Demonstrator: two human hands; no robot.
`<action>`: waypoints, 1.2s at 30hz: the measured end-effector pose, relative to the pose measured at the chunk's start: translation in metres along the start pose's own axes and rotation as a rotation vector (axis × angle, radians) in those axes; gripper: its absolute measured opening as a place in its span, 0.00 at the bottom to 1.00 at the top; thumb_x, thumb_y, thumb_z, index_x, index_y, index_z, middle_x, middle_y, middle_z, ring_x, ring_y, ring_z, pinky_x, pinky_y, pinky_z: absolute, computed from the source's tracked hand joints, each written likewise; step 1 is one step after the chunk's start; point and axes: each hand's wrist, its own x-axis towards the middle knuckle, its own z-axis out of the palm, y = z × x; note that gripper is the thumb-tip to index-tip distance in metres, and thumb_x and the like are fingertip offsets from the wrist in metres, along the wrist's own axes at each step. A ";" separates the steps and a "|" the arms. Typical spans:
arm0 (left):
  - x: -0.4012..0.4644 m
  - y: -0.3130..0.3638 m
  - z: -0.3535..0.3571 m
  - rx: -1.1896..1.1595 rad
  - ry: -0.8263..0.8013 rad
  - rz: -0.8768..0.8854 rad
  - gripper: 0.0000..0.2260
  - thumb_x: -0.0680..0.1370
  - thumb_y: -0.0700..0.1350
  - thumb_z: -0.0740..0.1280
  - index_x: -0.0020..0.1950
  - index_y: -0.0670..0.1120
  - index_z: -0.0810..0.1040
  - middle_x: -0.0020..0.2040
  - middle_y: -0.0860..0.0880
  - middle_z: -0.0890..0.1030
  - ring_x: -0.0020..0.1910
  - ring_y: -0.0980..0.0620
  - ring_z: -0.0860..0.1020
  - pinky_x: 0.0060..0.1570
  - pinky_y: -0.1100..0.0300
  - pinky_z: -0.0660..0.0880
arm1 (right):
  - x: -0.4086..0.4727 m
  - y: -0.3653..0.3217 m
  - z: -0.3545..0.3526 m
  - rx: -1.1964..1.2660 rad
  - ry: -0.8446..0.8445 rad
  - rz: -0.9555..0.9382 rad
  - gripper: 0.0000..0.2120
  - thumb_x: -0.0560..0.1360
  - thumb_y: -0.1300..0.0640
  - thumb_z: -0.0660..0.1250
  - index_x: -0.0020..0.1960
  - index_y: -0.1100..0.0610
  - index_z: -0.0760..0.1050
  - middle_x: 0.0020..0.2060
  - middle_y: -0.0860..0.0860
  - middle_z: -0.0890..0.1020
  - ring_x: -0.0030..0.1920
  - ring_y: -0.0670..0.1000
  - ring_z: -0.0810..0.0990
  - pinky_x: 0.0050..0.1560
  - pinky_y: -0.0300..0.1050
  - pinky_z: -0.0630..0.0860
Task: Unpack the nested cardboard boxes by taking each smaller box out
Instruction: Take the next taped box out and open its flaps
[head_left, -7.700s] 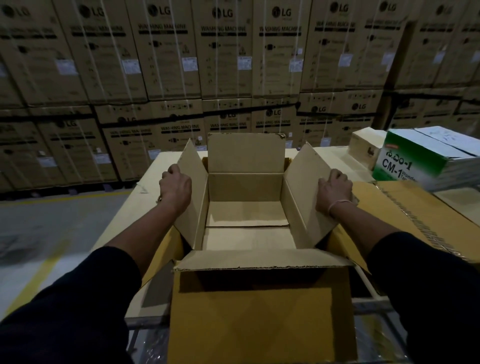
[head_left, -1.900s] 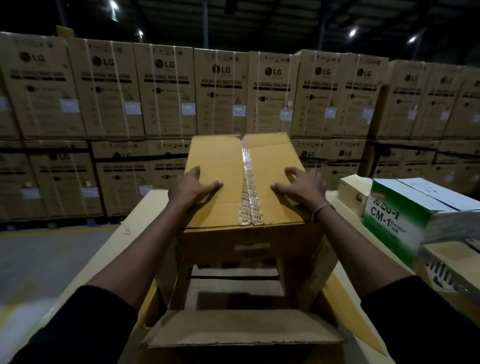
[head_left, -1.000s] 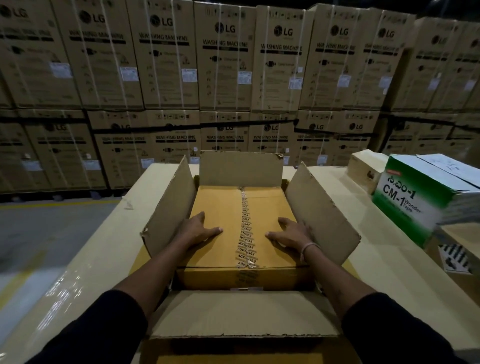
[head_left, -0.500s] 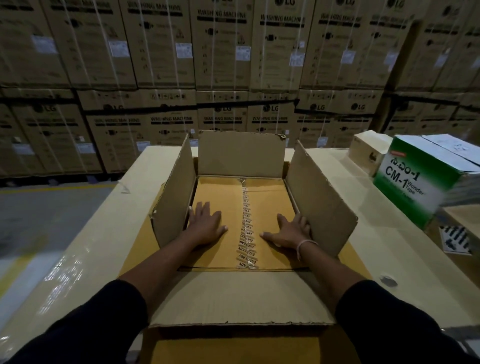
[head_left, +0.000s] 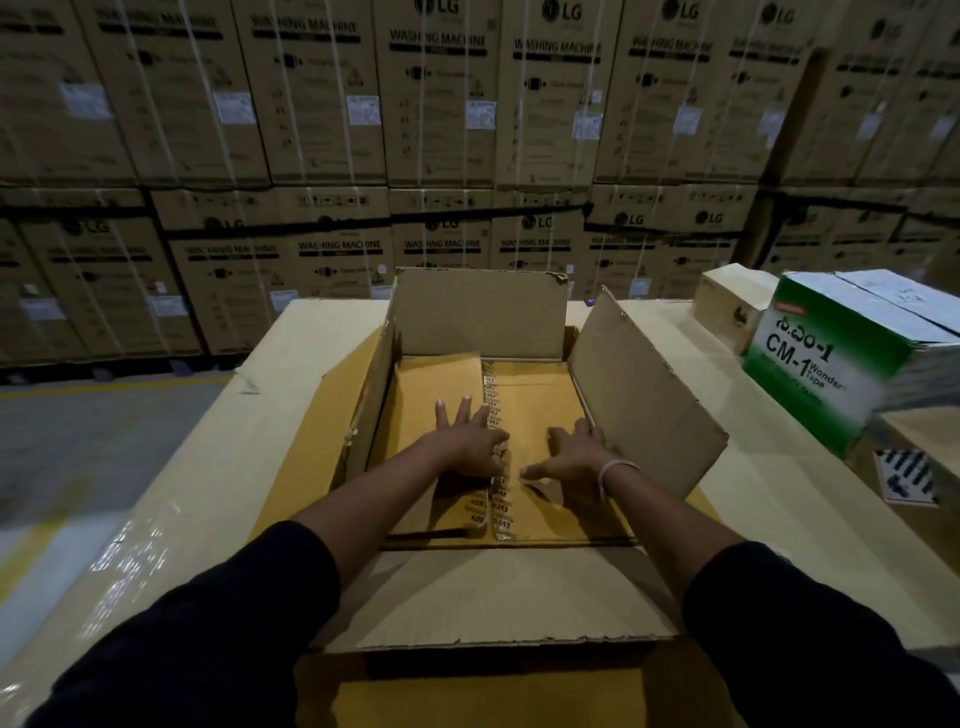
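Note:
An open outer cardboard box (head_left: 644, 395) stands on the table with its four flaps up. Inside it sits a smaller yellow-brown box (head_left: 545, 395) with a printed tape seam (head_left: 491, 395) down the middle of its top. My left hand (head_left: 462, 441) lies on the left top flap beside the seam, fingers straight and spread. My right hand (head_left: 571, 457) rests on the right top flap, its thumb pointing at the seam. The left top flap sits slightly higher than the right one along the seam.
The pale table (head_left: 291, 415) extends left and right of the box. At the right stand a green-and-white CM-1 tape carton (head_left: 831, 364), a small beige box (head_left: 727, 306) and a box with a hatched label (head_left: 909, 473). Stacked LG cartons (head_left: 441, 104) form a wall behind.
The smaller box went down into the outer box. Since half a second ago both hands slid inward to the tape seam, and the left top flap has risen a little.

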 end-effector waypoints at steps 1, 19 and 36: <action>-0.005 0.001 -0.009 0.002 0.002 -0.006 0.30 0.80 0.60 0.63 0.81 0.59 0.60 0.84 0.45 0.43 0.80 0.38 0.35 0.71 0.26 0.32 | 0.001 -0.003 0.000 0.009 -0.004 -0.003 0.48 0.69 0.29 0.72 0.81 0.48 0.60 0.82 0.58 0.49 0.81 0.67 0.46 0.77 0.70 0.53; -0.121 -0.151 -0.039 0.307 0.210 -0.305 0.20 0.85 0.52 0.55 0.77 0.54 0.68 0.83 0.42 0.51 0.79 0.28 0.40 0.78 0.34 0.47 | -0.014 -0.082 0.010 -0.117 0.049 -0.136 0.35 0.77 0.53 0.69 0.80 0.44 0.59 0.77 0.55 0.56 0.72 0.67 0.65 0.68 0.69 0.70; -0.060 -0.100 -0.049 0.442 0.044 -0.334 0.21 0.80 0.46 0.67 0.73 0.53 0.73 0.82 0.39 0.57 0.80 0.30 0.43 0.71 0.24 0.37 | -0.033 0.016 -0.069 -0.918 0.394 -0.002 0.20 0.85 0.50 0.52 0.67 0.52 0.79 0.80 0.60 0.63 0.81 0.68 0.51 0.78 0.72 0.40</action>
